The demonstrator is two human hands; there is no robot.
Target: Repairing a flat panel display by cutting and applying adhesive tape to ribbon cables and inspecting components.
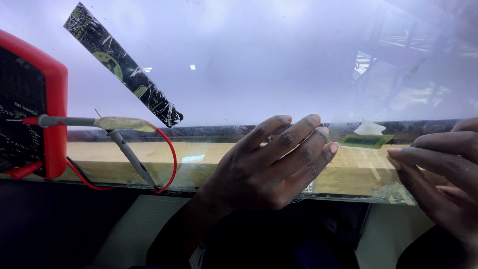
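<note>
While flat: two hands (271, 164), one panel (279, 65)

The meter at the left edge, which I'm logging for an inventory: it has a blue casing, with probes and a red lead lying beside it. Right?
Not quite: the head view shows the meter with a red casing, not blue. The probes and the red lead do lie beside it.
</note>
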